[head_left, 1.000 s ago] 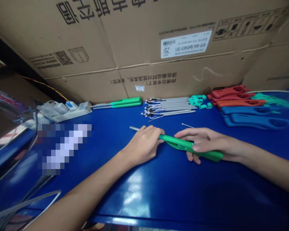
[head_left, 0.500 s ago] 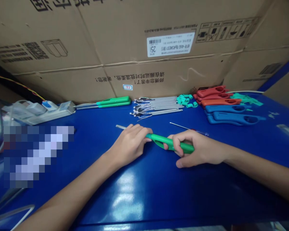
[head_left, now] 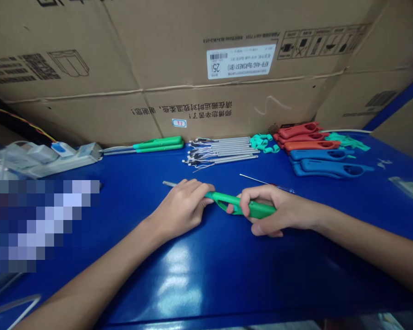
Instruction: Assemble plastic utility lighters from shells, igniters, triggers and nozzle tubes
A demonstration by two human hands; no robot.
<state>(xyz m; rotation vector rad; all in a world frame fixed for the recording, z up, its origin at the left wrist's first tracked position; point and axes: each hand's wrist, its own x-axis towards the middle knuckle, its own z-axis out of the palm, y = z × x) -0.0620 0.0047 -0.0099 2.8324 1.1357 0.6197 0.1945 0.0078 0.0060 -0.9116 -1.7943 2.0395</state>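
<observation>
A green lighter-shaped handle (head_left: pixel 261 210) with a metal tube is held above the blue table, slanting slightly down to the right. My left hand (head_left: pixel 184 208) is closed around its tube end, and the grey tip sticks out past the knuckles. My right hand (head_left: pixel 271 208) grips the handle's thicker end, with a finger by the oval opening. Behind the hands, a thin screwdriver (head_left: pixel 258 179) lies on the table. Several metal tubes with wires (head_left: pixel 227 149) lie farther back, beside small teal pieces (head_left: pixel 265 143).
Two green handles (head_left: pixel 160 144) lie at the back left near a white power strip (head_left: pixel 69 159). Red handles (head_left: pixel 301 133) and blue handles (head_left: pixel 330 167) are stacked at the back right. A large cardboard box (head_left: pixel 179 59) stands behind the table (head_left: pixel 261 279).
The view has shifted slightly, moving the scene a little left. My right hand's fingers have shifted slightly on the green handle. Both hands keep their hold.
</observation>
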